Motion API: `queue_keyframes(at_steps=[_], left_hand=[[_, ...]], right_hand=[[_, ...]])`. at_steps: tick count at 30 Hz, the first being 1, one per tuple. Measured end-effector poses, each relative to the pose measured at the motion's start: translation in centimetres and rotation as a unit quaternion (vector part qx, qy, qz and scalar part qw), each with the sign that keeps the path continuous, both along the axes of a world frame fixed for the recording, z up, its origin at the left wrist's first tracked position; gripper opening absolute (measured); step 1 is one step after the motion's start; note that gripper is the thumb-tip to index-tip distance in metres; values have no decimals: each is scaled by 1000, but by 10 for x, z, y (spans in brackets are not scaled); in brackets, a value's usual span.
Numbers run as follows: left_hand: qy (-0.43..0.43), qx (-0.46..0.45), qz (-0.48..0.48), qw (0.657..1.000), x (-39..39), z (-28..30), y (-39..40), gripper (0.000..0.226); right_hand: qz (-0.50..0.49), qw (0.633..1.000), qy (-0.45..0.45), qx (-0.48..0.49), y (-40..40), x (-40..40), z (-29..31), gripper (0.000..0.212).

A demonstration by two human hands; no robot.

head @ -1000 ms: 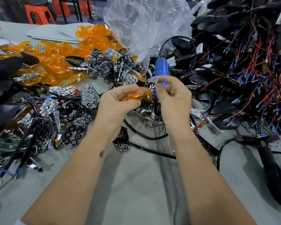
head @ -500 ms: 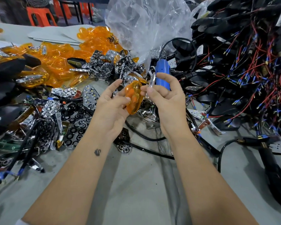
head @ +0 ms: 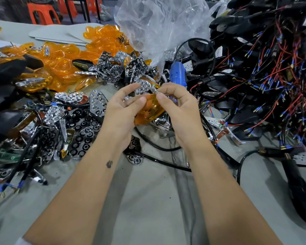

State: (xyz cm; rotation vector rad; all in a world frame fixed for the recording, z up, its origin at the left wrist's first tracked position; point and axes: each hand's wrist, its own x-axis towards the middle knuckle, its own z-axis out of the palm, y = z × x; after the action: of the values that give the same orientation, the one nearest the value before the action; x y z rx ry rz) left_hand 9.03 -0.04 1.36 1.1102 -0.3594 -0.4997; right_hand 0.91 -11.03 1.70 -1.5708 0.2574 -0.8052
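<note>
Amber lens [head: 149, 110], gripped in the curled left hand [head: 120, 112], has tilted over since half a second ago; right hand [head: 180, 110], just beside, pinches a chrome reflector [head: 149, 88] now meeting its upper edge, seating likely begun.

Illumination is bright, even and diffuse, arriving from overhead. Soft shadows lie on the grey desk [head: 148, 218] below the left hand [head: 121, 114] and right hand [head: 182, 112], between the forearms. Glare spots mark the plastic bag [head: 159, 23] beyond the hands and the chrome reflectors [head: 69, 98] to their left. The amber lens [head: 148, 110] between the hands glows translucent. Focus is sharp at the hands. Wide-angle distortion bends the frame edges. The orange stools [head: 42, 13] far beyond the left hand appear soft.
</note>
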Motion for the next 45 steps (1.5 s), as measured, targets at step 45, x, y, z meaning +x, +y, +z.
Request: queue_keyframes(at_steps=[45], left_hand=[[16, -49, 0, 999, 0, 2, 3, 25]], right_hand=[[-10, 998, 7, -62, 7, -1, 0, 16]])
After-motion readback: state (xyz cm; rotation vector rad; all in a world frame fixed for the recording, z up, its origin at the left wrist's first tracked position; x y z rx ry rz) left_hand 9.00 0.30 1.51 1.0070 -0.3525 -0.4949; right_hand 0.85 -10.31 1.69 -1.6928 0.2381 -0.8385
